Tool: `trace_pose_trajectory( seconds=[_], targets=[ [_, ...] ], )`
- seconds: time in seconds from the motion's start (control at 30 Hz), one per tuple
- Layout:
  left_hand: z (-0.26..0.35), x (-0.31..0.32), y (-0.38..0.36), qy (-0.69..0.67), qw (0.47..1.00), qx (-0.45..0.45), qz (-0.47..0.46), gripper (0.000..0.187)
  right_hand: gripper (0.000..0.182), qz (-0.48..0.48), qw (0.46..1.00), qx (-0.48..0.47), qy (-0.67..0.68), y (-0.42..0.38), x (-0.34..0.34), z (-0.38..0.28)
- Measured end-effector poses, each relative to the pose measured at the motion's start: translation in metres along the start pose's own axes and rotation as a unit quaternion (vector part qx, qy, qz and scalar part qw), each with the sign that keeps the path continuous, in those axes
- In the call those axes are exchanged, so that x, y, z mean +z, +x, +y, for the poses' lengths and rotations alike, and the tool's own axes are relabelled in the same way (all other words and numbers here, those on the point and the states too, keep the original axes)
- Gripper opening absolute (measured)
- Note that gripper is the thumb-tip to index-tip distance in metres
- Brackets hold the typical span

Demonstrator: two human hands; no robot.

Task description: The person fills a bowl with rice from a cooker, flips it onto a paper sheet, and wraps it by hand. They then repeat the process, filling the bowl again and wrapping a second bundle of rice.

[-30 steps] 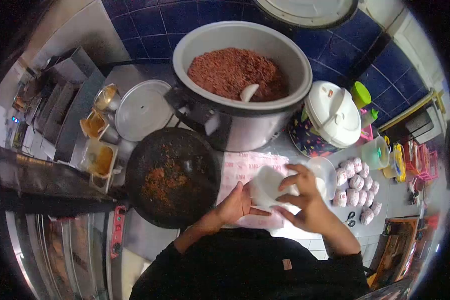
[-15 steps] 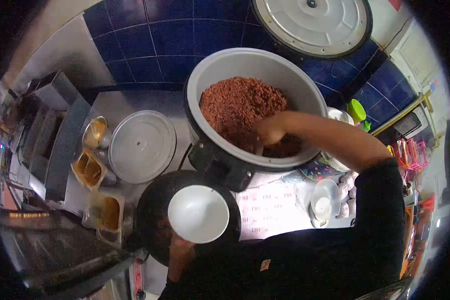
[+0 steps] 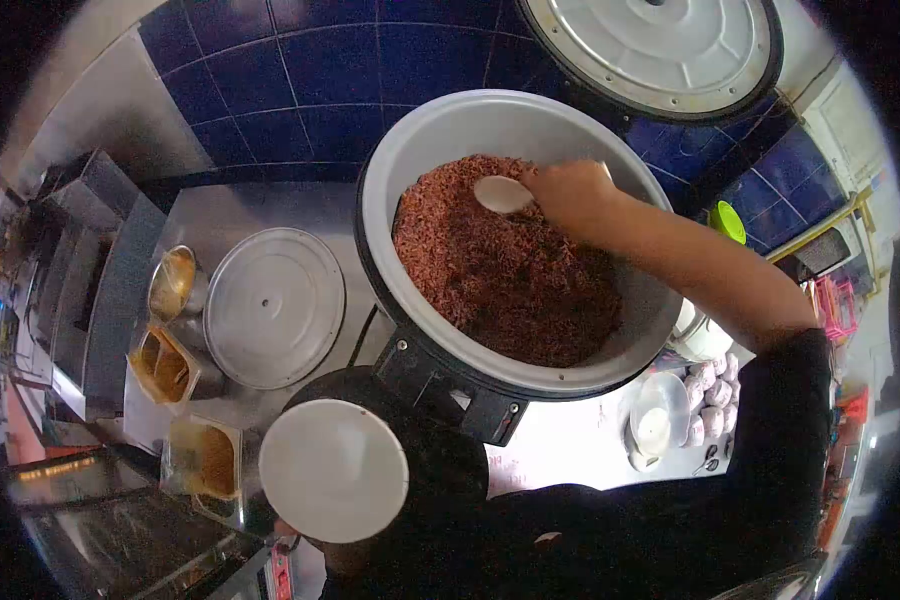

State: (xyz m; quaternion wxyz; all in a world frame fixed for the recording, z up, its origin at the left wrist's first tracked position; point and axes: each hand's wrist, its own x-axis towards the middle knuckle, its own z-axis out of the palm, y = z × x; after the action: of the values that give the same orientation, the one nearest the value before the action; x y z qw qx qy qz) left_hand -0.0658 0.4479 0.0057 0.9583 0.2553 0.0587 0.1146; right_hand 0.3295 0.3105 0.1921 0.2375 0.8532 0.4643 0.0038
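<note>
My right hand (image 3: pixel 573 200) is closed around a white rice paddle (image 3: pixel 504 195), whose rounded head shows over reddish-brown cooked rice (image 3: pixel 515 285). The rice lies in a large rice cooker (image 3: pixel 378 215) with a pale grey inner pot, and my forearm crosses its right rim. At the lower left my left hand (image 3: pixel 286 530) grips a white bowl (image 3: pixel 333 471) from below, mostly hidden behind it. The bowl's inside looks bare. Behind the bowl is a dark wok (image 3: pixel 440 455), partly covered by it and by the cooker's black base.
A round metal lid (image 3: pixel 275 310) lies left of the cooker. Along the left are a metal cup (image 3: pixel 178 283) and plastic tubs (image 3: pixel 162 365) of brownish food. The cooker's raised lid (image 3: pixel 660 45) stands at the back. At right sit a clear bowl (image 3: pixel 660 410) and several wrapped round items (image 3: pixel 715 395).
My right hand has risen from deep in the rice toward the pot's far side, bringing the paddle into sight. The bowl in my left hand has shifted left and lower in view.
</note>
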Motion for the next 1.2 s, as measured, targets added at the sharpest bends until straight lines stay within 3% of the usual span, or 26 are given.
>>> trace_pose_trajectory(
  seconds=[0.07, 0.13, 0.27, 0.33, 0.43, 0.47, 0.53, 0.67, 1.07, 1.2],
  targets=[
    [-0.002, 0.002, 0.003, -0.003, 1.000, -0.001, -0.003, 0.104, 0.022, 0.058, 0.998, -0.001, -0.017, 0.028, 0.017, 0.006],
    [-0.003, 0.005, 0.002, -0.007, 1.000, -0.001, -0.005, 0.104, 0.023, 0.035, 0.989, -0.091, -0.109, 0.055, 0.033, 0.006],
    [-0.006, 0.010, 0.003, -0.010, 1.000, -0.001, -0.009, 0.103, 0.024, -0.044, 0.991, -0.087, -0.090, 0.056, 0.023, 0.009],
    [-0.006, 0.012, 0.002, -0.014, 1.000, -0.002, -0.010, 0.103, 0.026, -0.056, 0.992, -0.097, 0.064, 0.039, 0.033, 0.005],
    [-0.005, 0.011, 0.000, -0.018, 1.000, 0.000, -0.011, 0.103, 0.027, -0.062, 0.989, -0.089, 0.100, 0.035, 0.048, -0.001],
    [-0.004, 0.011, -0.002, -0.020, 1.000, 0.000, -0.009, 0.103, 0.027, -0.064, 0.989, -0.091, 0.100, 0.036, 0.050, 0.000],
    [-0.004, 0.011, -0.004, -0.022, 1.000, 0.001, -0.007, 0.102, 0.029, -0.157, 0.983, -0.088, 0.037, 0.032, 0.037, -0.004],
    [-0.003, 0.011, -0.005, -0.027, 1.000, -0.002, -0.010, 0.102, 0.027, -0.132, 0.980, -0.121, 0.087, 0.019, 0.036, -0.010],
    [0.001, 0.014, 0.005, -0.059, 0.996, -0.011, -0.073, 0.101, 0.026, -0.218, 0.950, -0.211, 0.076, -0.039, 0.009, -0.031],
    [0.010, 0.020, 0.015, -0.084, 0.988, -0.011, -0.132, 0.101, 0.036, -0.246, 0.915, -0.228, 0.224, -0.056, 0.009, -0.021]
  ],
)
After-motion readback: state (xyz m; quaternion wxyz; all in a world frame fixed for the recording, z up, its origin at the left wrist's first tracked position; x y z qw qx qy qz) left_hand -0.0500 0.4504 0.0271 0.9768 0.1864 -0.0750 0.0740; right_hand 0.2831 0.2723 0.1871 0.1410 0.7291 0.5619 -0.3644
